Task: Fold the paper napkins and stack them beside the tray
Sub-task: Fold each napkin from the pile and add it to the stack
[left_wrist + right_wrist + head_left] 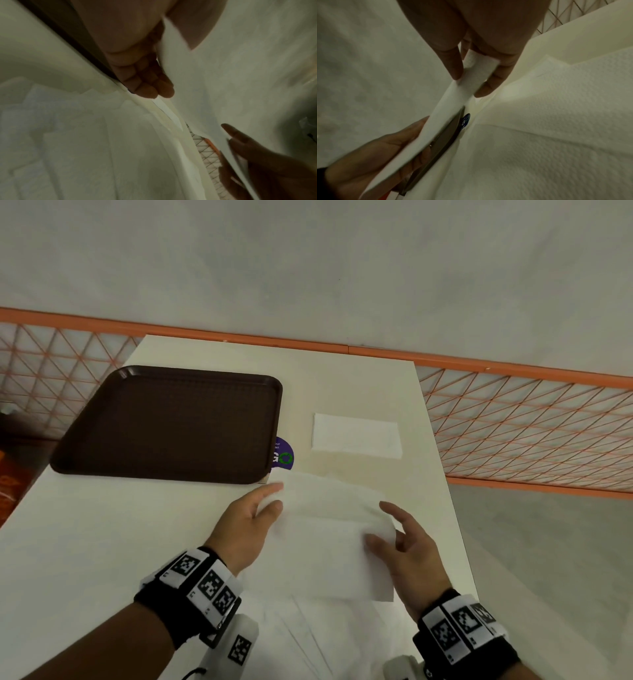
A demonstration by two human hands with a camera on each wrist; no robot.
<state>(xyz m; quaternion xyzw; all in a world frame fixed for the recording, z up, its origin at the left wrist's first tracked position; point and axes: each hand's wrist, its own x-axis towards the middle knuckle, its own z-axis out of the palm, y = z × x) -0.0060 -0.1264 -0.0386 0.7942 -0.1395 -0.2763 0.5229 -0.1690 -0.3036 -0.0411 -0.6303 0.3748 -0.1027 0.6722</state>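
The left hand [251, 517] pinches the left end of a paper napkin [334, 510] between thumb and fingers; the right hand [406, 546] pinches the right end the same way, its index finger loose. The napkin hangs raised between the 2 hands, its forward edge bowing away from them.

The likely trouble is a crooked fold: thin, limp paper sags between the grips, so the edges may not meet squarely, and uneven tension could tear it.

Beyond the right hand lies 1 folded napkin [356, 435] on the table [102, 542], the start of the stack. Beyond the left hand sits the brown tray [171, 422], with a purple sticker [284, 455] showing past its edge. Loose napkins [308, 638] lie under the wrists. Nothing blocks the path to the stack.
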